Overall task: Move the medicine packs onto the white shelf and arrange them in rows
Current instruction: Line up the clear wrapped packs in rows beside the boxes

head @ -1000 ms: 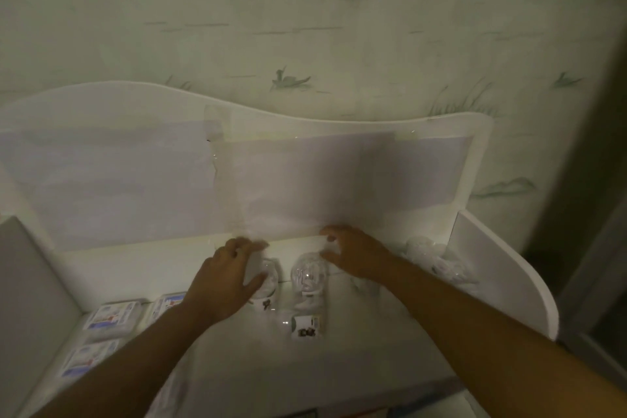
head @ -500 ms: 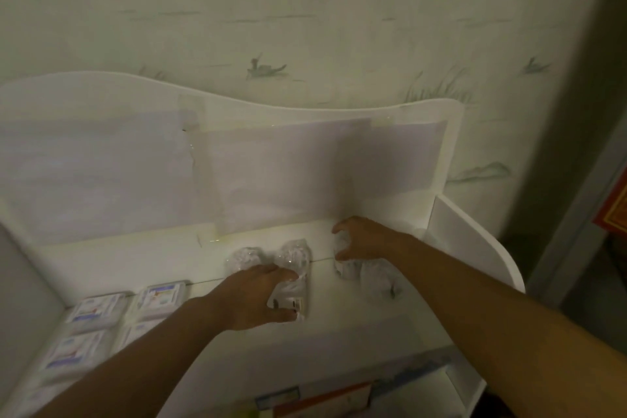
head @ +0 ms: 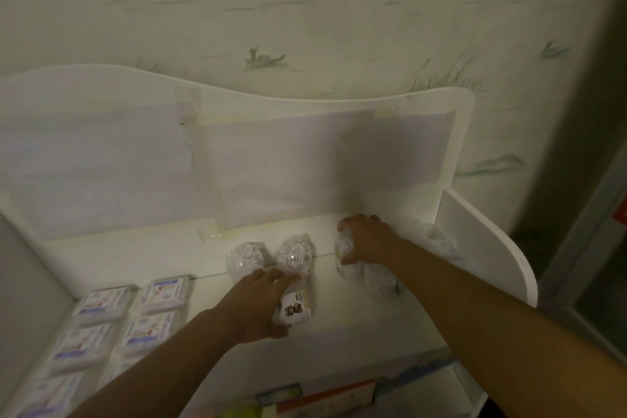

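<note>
Head view, dim light: the white shelf [head: 390, 326] fills most of the frame, its wavy back panel rising beyond both sets of fingertips and its right side wall standing just past the right hand. Flat labelled medicine boxes [head: 129, 316] lie in two columns well to the left of the left fingers, long sides running across the shelf, labels up. A heap of crinkled clear packs [head: 431, 241] sits in the back right corner, just right of the right hand.

The right hand [head: 364, 241] curls round a plastic-wrapped pack [head: 346, 254] by the back panel, fingers over its top. It seems to stand roughly on end, though the hand hides most of it. The left hand [head: 252, 307] lies over a labelled wrapped pack [head: 293, 309], thumb under its near end, fingers stretched toward the two round wrapped packs [head: 269, 256] just beyond the fingertips; whether it truly grips I cannot tell. That pack lies on its side, long axis running front to back, printed label at the near end, facing up.

The step in hand looks like lining up the wrapped packs into a row along the back. Next, I judge, the held pack needs setting beside the two round ones, and the lying pack needs standing up to match them
</note>
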Demonstrator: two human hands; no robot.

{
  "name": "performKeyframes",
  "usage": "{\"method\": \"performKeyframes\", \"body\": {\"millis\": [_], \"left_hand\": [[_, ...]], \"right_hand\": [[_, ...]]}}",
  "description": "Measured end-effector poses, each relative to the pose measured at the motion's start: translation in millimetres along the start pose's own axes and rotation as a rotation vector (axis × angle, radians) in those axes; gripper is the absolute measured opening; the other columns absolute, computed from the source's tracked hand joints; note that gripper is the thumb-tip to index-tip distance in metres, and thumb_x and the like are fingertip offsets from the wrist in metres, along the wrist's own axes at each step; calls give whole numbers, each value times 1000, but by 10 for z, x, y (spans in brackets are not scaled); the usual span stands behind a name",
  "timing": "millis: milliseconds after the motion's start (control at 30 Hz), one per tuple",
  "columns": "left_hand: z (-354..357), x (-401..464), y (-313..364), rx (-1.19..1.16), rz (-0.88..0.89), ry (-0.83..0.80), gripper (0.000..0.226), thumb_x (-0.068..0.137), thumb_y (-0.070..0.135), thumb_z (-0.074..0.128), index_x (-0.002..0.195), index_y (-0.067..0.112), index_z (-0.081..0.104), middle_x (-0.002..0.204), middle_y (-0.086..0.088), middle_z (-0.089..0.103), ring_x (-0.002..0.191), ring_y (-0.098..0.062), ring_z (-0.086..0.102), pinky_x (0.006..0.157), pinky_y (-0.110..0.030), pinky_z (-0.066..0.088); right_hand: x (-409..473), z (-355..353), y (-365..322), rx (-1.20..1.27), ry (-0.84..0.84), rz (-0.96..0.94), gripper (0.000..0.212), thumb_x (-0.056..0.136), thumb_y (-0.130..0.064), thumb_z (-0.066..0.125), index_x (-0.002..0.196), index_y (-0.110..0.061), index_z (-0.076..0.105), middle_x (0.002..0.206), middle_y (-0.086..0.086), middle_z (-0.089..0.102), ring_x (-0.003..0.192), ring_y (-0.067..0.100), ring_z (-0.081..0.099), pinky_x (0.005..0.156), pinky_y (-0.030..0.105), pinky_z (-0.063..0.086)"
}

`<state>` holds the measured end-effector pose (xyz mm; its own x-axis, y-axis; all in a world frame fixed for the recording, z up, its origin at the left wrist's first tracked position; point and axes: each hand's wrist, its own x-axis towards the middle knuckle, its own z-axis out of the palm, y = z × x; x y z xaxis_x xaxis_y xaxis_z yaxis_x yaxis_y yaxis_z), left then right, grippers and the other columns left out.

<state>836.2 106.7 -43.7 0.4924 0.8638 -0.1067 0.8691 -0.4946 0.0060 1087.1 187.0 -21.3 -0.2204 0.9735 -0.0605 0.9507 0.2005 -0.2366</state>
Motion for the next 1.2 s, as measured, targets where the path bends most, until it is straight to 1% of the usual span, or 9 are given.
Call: {"method": "performKeyframes", "body": {"millis": [133,233,333,400,633,767,900,1100,1200], "left_hand": [[0,-101,17,-116,-39,-58,98,73,44,74,147,41,11,141,2,34,116,-16,48,95,-37,49],[-15,-200,-37,-215,-97,-78,100,71,42,76,147,35,11,138,3,41,111,-15,55,91,-36,52],[-82,-318,-144,-335,-160,-91,84,71,40,77,133,30,22,122,5,56,101,-12,60,84,-30,56],[-168,-404,-212,-349,-170,-92,74,71,43,76,126,31,28,118,7,56,97,-10,61,81,-26,56],[-456,-531,-390,-214,-171,-58,76,69,52,74,134,37,38,135,4,34,113,-17,52,97,-29,48],[-478,-527,-377,-152,-137,-126,88,67,50,79,138,32,32,137,6,41,117,-16,49,98,-29,46],[-407,-524,-353,-104,-56,-152,86,68,42,80,138,33,32,139,7,44,121,-16,48,100,-31,44],[-295,-573,-347,-3,58,-87,91,77,39,74,148,36,17,155,5,27,138,-20,32,111,-37,32],[-241,-642,-396,-79,9,-68,102,74,55,71,150,32,9,158,4,18,140,-22,29,113,-39,31]], "right_hand": [[-15,22,-59,25,43,0,67,72,-37,76,132,-26,47,137,4,48,118,28,52,99,36,43],[-47,-5,-109,44,61,-15,66,72,-37,76,131,-27,48,135,3,48,118,27,52,99,37,44],[-98,-48,-163,54,61,-32,70,70,-40,78,132,-26,48,134,3,49,120,26,51,99,37,44],[-126,-115,-191,61,62,-40,75,67,-43,79,133,-27,48,134,2,50,121,25,51,100,35,44],[-290,-326,-360,59,33,-71,74,69,-42,81,134,-23,50,133,4,51,121,23,51,97,30,42],[-490,-257,-539,-1,-38,-116,72,70,-46,80,133,-26,50,134,3,51,122,22,50,99,33,43],[-631,-147,-708,-28,-109,-155,72,72,-47,78,135,-31,47,139,0,50,126,21,47,102,35,41],[-785,98,-913,20,-238,-188,84,77,-29,79,148,-29,34,156,-2,31,142,20,31,114,34,27],[-821,202,-942,32,-244,-206,88,82,-29,76,152,-23,24,159,0,24,145,18,25,119,30,20]]}}
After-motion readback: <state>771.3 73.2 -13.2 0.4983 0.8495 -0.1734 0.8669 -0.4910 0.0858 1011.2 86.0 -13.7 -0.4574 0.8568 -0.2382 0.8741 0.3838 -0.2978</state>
